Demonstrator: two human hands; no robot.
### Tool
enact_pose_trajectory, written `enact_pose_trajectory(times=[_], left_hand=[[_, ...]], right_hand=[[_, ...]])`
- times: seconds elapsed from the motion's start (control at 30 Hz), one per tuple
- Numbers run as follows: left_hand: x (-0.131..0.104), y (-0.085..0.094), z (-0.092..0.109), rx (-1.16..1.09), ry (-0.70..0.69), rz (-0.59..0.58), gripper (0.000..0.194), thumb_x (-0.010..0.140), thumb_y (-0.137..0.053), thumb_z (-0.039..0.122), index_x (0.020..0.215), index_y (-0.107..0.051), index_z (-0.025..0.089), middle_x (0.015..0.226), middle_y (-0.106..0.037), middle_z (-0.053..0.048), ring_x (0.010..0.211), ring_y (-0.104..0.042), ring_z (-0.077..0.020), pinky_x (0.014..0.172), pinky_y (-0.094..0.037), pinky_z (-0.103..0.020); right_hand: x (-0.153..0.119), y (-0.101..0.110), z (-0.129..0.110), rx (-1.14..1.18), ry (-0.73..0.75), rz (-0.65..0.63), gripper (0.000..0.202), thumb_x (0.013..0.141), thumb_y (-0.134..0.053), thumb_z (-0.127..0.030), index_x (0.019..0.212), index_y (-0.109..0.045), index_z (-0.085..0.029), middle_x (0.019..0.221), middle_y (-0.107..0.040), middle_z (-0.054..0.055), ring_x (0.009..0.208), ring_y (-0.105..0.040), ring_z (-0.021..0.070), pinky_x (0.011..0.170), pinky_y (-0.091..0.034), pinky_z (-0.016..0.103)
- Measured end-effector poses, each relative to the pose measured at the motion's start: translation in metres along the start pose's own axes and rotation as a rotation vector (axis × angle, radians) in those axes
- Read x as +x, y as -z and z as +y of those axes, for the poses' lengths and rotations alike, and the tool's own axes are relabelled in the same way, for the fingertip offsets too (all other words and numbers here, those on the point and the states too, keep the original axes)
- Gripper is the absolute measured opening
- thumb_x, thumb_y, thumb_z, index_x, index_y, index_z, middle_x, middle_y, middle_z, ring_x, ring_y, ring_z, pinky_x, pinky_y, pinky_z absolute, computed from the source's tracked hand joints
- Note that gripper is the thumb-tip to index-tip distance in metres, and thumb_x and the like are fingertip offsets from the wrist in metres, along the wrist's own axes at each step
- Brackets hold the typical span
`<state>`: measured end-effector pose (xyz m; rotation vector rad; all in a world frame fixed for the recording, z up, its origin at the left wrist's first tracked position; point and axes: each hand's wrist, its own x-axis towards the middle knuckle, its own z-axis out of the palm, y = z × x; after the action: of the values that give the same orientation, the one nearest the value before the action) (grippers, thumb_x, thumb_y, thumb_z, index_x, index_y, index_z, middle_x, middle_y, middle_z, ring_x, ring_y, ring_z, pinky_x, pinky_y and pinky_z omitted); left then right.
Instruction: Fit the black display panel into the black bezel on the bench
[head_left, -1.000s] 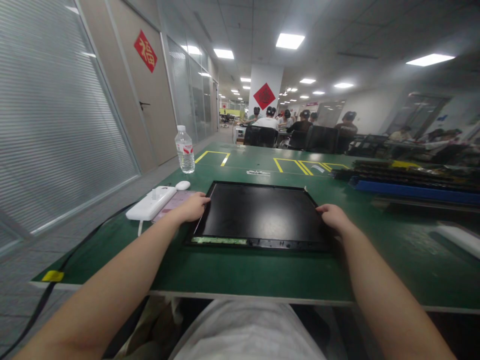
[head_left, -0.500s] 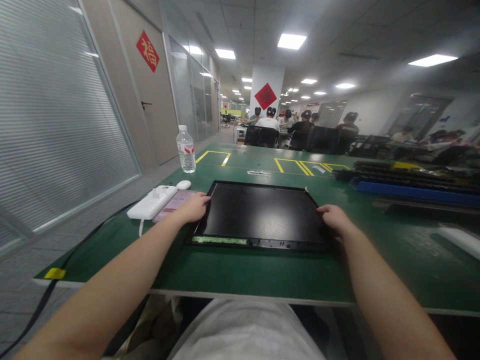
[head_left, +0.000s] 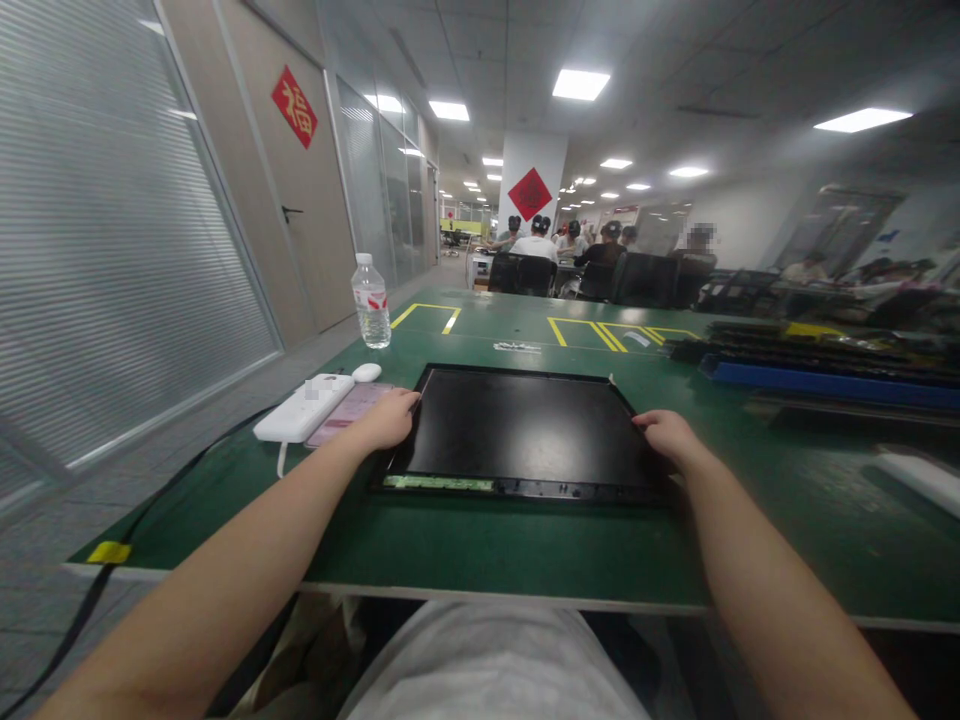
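Note:
A black flat display panel [head_left: 517, 425] lies screen up on the green table [head_left: 495, 555] in front of me. Along its near edge runs a narrow strip [head_left: 439, 483], green on the left part and dark on the right. My left hand [head_left: 391, 418] grips the panel's left edge, its thumb on the frame and the other fingers hidden by the hand and the edge. On the opposite side my right hand [head_left: 667, 438] holds the right edge in the same way, thumb on top. Both hands are closed on the frame.
Left of the panel are a white power strip [head_left: 304, 408], a pink-screened phone [head_left: 349, 415], a white rounded object [head_left: 367, 373] and a water bottle [head_left: 371, 303]. Dark and blue long parts [head_left: 810, 373] are piled at the right, near a white bar [head_left: 919, 480]. People sit farther back.
The view has tilted very slightly. Both hands stay on the panel's edges, and the panel has not visibly moved on the table.

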<state>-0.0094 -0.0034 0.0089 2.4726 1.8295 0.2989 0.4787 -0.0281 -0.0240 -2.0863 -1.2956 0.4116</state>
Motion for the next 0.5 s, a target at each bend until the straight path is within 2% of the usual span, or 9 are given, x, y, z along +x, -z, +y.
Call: enact_pose_trajectory(times=[0.17,0.33,0.5], left_hand=[[-0.0006,-0.0033,-0.0009,-0.013,0.003,-0.007,0.058,0.086,-0.04,0.011,0.14,-0.061,0.012,0.143,-0.064,-0.016,0.133,-0.059,-0.027,0.113,-0.043,-0.037],[-0.002,-0.0045,-0.0016,-0.036,0.0,-0.019,0.059,0.086,-0.038,0.011,0.14,-0.061,0.011,0.145,-0.062,-0.017,0.134,-0.058,-0.0262,0.114,-0.043,-0.036],[-0.0008,-0.0056,-0.0076,-0.102,0.03,-0.004,0.057,0.087,-0.04,0.014,0.14,-0.061,0.019,0.144,-0.065,-0.011,0.131,-0.062,-0.0259,0.109,-0.049,-0.037]], right_hand=[[-0.0032,0.0015,-0.0059,0.003,-0.02,-0.004,0.037,0.065,-0.058,0.002,0.084,-0.081,-0.019,0.093,-0.078,0.01,0.088,-0.072,0.0232,0.084,-0.055,0.03],[-0.0051,0.0025,-0.0079,0.017,-0.057,-0.039,0.039,0.066,-0.056,0.002,0.089,-0.081,-0.019,0.096,-0.078,0.009,0.087,-0.073,0.0228,0.083,-0.055,0.03],[-0.0091,0.0005,-0.0098,-0.024,-0.03,-0.001,0.044,0.067,-0.055,0.002,0.096,-0.081,-0.018,0.101,-0.079,0.011,0.096,-0.074,0.0249,0.088,-0.056,0.032]])
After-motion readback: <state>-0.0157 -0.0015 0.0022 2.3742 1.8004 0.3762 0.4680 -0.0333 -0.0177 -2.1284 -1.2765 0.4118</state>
